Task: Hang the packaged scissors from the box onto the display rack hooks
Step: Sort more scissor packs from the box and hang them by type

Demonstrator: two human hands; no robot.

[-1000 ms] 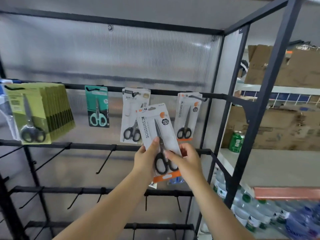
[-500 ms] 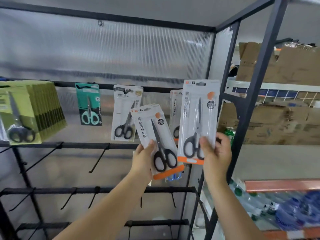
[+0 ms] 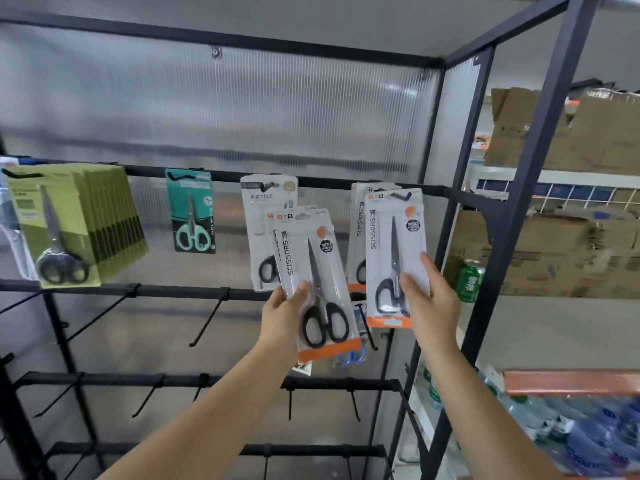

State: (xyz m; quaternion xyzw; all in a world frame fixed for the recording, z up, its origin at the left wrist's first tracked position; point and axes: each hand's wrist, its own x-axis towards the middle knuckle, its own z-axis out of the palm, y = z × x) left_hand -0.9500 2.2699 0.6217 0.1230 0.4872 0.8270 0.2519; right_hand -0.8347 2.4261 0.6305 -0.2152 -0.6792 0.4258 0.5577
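My left hand (image 3: 285, 315) grips a small stack of white-and-orange packaged scissors (image 3: 311, 271), tilted, in front of the rack. A single matching scissors pack (image 3: 388, 237) is pinched by my right hand (image 3: 429, 299) at its lower right; its hang hole is on the rightmost hook (image 3: 403, 195) of the upper rail. One more such pack (image 3: 356, 216) hangs behind it on that hook. The box is out of view.
Green packs (image 3: 69, 216), a teal pack (image 3: 192, 211) and a white pack (image 3: 263, 202) hang further left on the black display rack (image 3: 460, 199). Bare hooks (image 3: 207, 320) line the lower rails. Cardboard boxes (image 3: 571, 140), a green can (image 3: 469, 280) and bottled water (image 3: 581, 441) sit at the right.
My right hand took one pack off the stack, raised it to the right, then brought it onto the rightmost upper hook. My left hand kept the remaining packs nearly still.
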